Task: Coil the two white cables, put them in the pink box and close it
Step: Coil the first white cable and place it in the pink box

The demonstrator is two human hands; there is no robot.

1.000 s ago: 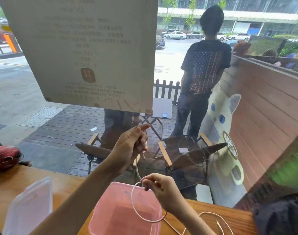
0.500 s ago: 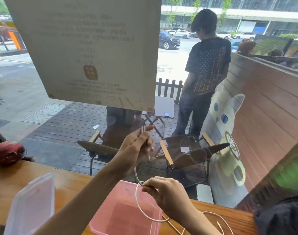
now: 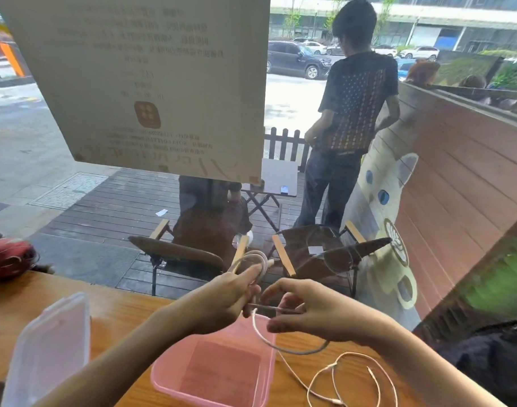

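Observation:
My left hand [image 3: 222,301] is raised above the open pink box [image 3: 213,395] and pinches a small coil of white cable [image 3: 253,259] that loops over its fingertips. My right hand [image 3: 316,315] is close beside it and grips the same cable, whose free length [image 3: 280,346] hangs in a curve below both hands. More white cable [image 3: 354,377] lies loose on the wooden table [image 3: 125,318] to the right of the box; I cannot tell whether it is the same cable. The box's clear lid [image 3: 50,351] lies to the left.
A window pane stands right behind the table with a large paper notice [image 3: 139,83] stuck to it. A red ball-like thing [image 3: 9,257] sits at the table's far left. A dark bag [image 3: 492,365] lies at the right edge. Outside are chairs and a standing person.
My left hand has dropped lower and closer to my right hand. The single wide loop has been wound into a smaller coil on my left fingers. The camera has tilted down.

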